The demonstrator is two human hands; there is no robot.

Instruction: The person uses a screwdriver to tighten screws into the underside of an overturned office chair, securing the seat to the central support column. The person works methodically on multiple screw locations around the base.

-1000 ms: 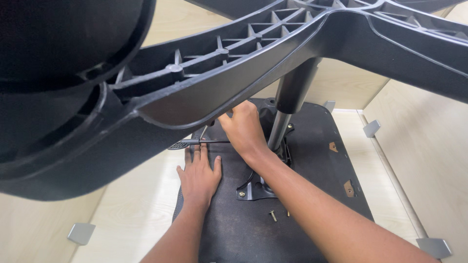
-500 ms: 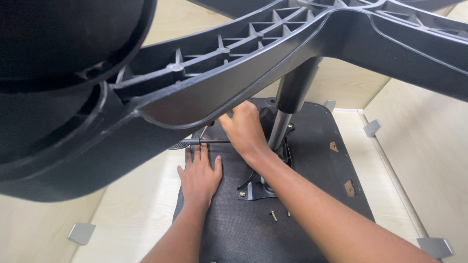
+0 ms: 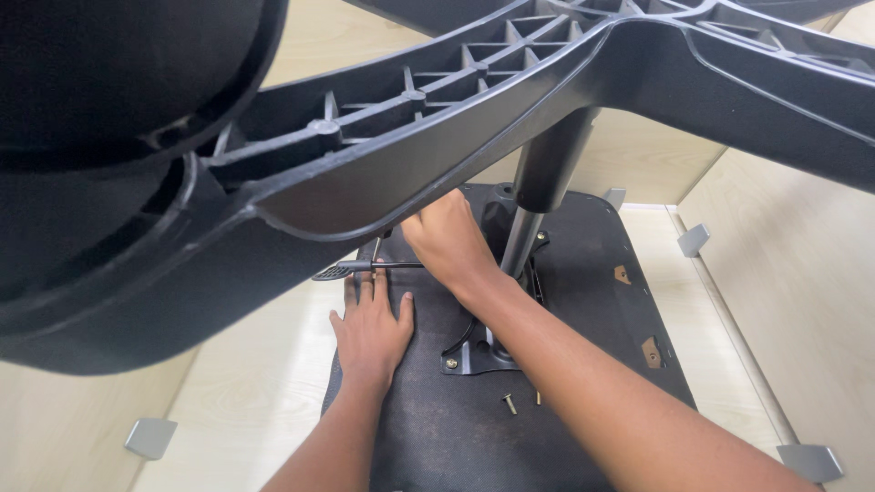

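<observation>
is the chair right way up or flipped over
Flipped over: the star base looms above on its gas column, while the seat underside faces up beneath the left hand.

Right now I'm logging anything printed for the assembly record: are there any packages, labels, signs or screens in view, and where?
No packages, signs or screens show.
Two small tan rectangular patches, perhaps labels, lie on the black fabric seat underside, right of the silver gas-lift column.
The left hand rests flat on that seat underside; the right hand works beside the column.

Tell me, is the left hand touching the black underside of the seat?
Touching. The head view shows the left hand lying flat, palm down, on the black seat underside, with no gap visible.
</observation>
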